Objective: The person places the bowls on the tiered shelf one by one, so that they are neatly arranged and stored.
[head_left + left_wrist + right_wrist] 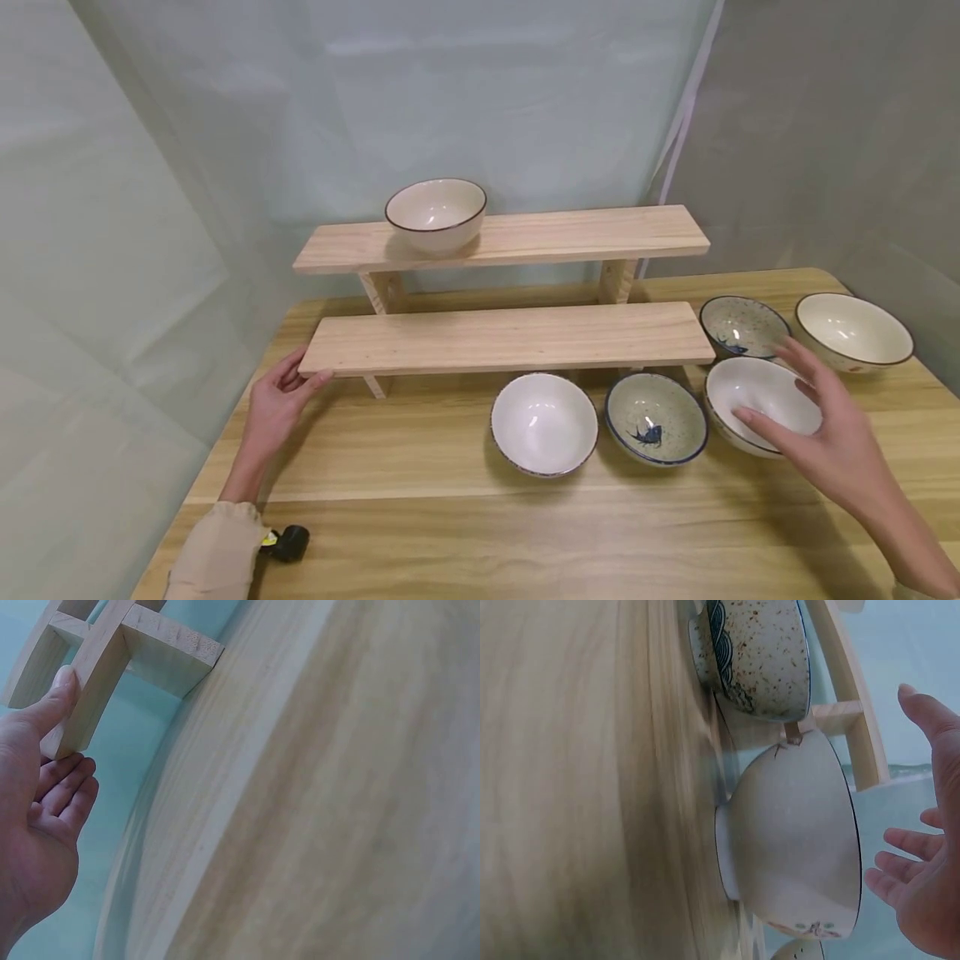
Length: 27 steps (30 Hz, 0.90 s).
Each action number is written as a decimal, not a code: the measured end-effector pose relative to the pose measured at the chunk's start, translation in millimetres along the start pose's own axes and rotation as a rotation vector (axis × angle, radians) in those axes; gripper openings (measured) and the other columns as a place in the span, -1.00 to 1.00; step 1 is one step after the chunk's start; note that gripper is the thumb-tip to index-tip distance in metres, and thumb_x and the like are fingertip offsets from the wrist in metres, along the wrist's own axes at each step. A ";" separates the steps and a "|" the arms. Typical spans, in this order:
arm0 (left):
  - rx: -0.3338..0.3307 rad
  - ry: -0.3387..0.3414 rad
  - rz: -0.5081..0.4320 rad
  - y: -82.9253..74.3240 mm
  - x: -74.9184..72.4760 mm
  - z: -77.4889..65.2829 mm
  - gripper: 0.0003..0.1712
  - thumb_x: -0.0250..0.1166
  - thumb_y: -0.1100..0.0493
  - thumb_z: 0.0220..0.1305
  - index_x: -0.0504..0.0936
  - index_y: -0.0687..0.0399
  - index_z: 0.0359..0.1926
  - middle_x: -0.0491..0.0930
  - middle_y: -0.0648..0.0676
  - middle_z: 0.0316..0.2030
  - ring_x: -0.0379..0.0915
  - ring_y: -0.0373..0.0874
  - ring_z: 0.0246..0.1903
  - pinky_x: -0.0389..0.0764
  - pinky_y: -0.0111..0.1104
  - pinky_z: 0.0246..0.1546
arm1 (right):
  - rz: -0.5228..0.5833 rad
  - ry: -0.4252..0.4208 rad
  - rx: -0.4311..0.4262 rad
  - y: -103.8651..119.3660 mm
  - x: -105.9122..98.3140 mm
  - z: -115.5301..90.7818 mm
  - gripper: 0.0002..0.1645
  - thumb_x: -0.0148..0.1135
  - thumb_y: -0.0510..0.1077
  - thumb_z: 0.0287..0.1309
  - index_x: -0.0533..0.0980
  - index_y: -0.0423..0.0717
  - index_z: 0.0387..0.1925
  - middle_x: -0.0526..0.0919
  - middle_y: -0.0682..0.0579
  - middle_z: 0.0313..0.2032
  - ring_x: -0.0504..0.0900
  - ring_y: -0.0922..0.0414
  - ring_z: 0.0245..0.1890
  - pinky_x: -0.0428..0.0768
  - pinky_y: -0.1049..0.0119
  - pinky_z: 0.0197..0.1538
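My left hand grips the left end of the lower board of a two-tier wooden shelf. In the left wrist view, the left hand has its thumb on one face of the board and its fingers at the end. Over a white bowl at the right hovers my right hand, thumb and fingers spread, holding nothing. The right wrist view shows a gap between the right hand and the white bowl, whose outside bears small floral marks.
Left of that bowl stand a speckled blue-rimmed bowl and a white bowl. Behind it are another speckled bowl and a cream bowl. One dark-rimmed bowl sits on the upper board. All this is on a wooden table.
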<state>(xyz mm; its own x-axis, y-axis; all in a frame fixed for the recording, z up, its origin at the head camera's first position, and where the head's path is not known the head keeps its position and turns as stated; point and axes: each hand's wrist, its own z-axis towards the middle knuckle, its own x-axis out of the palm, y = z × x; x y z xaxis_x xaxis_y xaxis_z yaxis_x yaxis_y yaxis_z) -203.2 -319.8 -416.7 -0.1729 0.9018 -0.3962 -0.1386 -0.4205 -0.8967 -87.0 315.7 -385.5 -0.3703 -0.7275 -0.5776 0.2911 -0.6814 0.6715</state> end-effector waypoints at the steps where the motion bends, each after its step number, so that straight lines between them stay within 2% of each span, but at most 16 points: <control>1: 0.000 0.000 0.001 0.0 -0.2 0.1 -0.17 0.37 0.08 0.45 0.23 0.34 0.54 0.39 0.42 0.36 0.47 -0.42 0.10 0.51 -0.68 -0.04 | -0.006 -0.002 0.005 -1.2 -0.8 -1.3 0.16 0.61 -0.30 0.02 0.19 -0.05 0.59 0.31 0.11 0.50 0.29 0.42 0.34 0.16 0.77 0.24; 4: -0.002 0.001 0.002 -0.4 -0.8 0.0 -0.17 0.37 0.08 0.45 0.23 0.32 0.55 0.40 0.42 0.36 0.48 -0.41 0.11 0.51 -0.68 -0.04 | -0.025 -0.005 0.023 -4.0 -3.5 -5.2 0.19 0.62 -0.28 0.01 0.17 -0.01 0.60 0.33 0.12 0.48 0.33 0.25 0.37 0.14 0.77 0.23; 6: -0.005 0.002 0.002 -0.8 -1.1 -0.2 -0.17 0.37 0.07 0.45 0.23 0.31 0.55 0.40 0.41 0.36 0.48 -0.38 0.13 0.51 -0.68 -0.04 | -0.035 -0.005 0.026 -5.4 -5.6 -7.7 0.22 0.63 -0.28 0.00 0.15 0.03 0.62 0.34 0.02 0.48 0.32 0.14 0.40 0.13 0.77 0.23; 10: -0.007 0.004 0.008 -1.2 -1.2 0.0 -0.17 0.37 0.07 0.45 0.23 0.29 0.55 0.40 0.39 0.37 0.48 -0.33 0.16 0.51 -0.68 -0.04 | -0.065 -0.009 0.040 -9.2 -9.3 -12.4 0.29 0.66 -0.27 -0.05 0.12 0.09 0.63 0.29 -0.10 0.50 0.25 0.29 0.37 0.09 0.76 0.22; 12: -0.006 0.004 0.016 -1.2 -1.1 0.4 -0.17 0.37 0.06 0.45 0.24 0.29 0.55 0.40 0.39 0.37 0.47 -0.33 0.16 0.51 -0.68 -0.04 | -0.077 -0.009 0.048 -12.5 -11.4 -14.6 0.31 0.66 -0.26 -0.05 0.10 0.07 0.64 0.23 -0.17 0.52 0.23 0.22 0.40 0.06 0.75 0.22; 14: -0.007 0.004 0.016 -1.6 -0.7 1.0 -0.17 0.37 0.06 0.45 0.24 0.30 0.55 0.40 0.39 0.36 0.48 -0.32 0.16 0.51 -0.68 -0.04 | -0.092 -0.011 0.059 -16.2 -13.4 -16.3 0.30 0.65 -0.25 -0.04 0.10 0.03 0.64 0.19 -0.21 0.54 0.22 0.10 0.42 0.03 0.72 0.23; 16: -0.010 0.004 0.020 -2.1 -0.5 1.3 -0.17 0.37 0.05 0.45 0.23 0.30 0.55 0.40 0.39 0.37 0.48 -0.26 0.19 0.51 -0.68 -0.04 | -0.096 -0.013 0.062 -20.5 -15.0 -18.1 0.28 0.64 -0.26 -0.03 0.10 -0.02 0.63 0.19 -0.25 0.53 0.23 -0.11 0.40 0.02 0.71 0.23; 20: -0.012 0.002 0.027 -2.9 -0.4 1.0 -0.16 0.37 0.04 0.45 0.23 0.30 0.55 0.39 0.39 0.37 0.47 -0.18 0.22 0.51 -0.68 -0.04 | -0.075 -0.025 0.046 -27.7 -15.3 -20.2 0.28 0.65 -0.31 -0.07 0.13 -0.08 0.62 0.22 -0.27 0.51 0.23 0.25 0.39 0.06 0.77 0.22; 23: -0.007 0.000 0.026 -2.9 -0.3 0.5 -0.17 0.37 0.05 0.45 0.24 0.30 0.55 0.40 0.40 0.36 0.48 -0.24 0.20 0.51 -0.68 -0.04 | -0.041 -0.016 0.041 -31.2 -15.5 -21.8 0.28 0.64 -0.35 -0.09 0.12 -0.12 0.61 0.19 -0.28 0.52 0.16 0.51 0.33 0.11 0.81 0.19; 27: -0.002 -0.001 0.024 -2.0 -0.2 -0.3 -0.17 0.36 0.06 0.46 0.24 0.30 0.55 0.40 0.40 0.36 0.48 -0.34 0.15 0.51 -0.68 -0.04 | -0.033 0.017 0.074 -35.0 -16.7 -24.1 0.31 0.62 -0.34 -0.05 0.05 -0.12 0.64 0.11 -0.31 0.55 0.11 0.37 0.46 0.09 0.84 0.17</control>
<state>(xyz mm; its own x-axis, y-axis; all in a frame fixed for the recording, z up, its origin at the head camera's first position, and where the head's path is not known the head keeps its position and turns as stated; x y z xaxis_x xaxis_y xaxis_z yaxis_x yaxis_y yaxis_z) -202.6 -319.1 -414.9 -0.1771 0.8912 -0.4176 -0.1323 -0.4420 -0.8872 -69.8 349.8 -410.5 -0.3634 -0.7061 -0.6077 0.2122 -0.6979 0.6840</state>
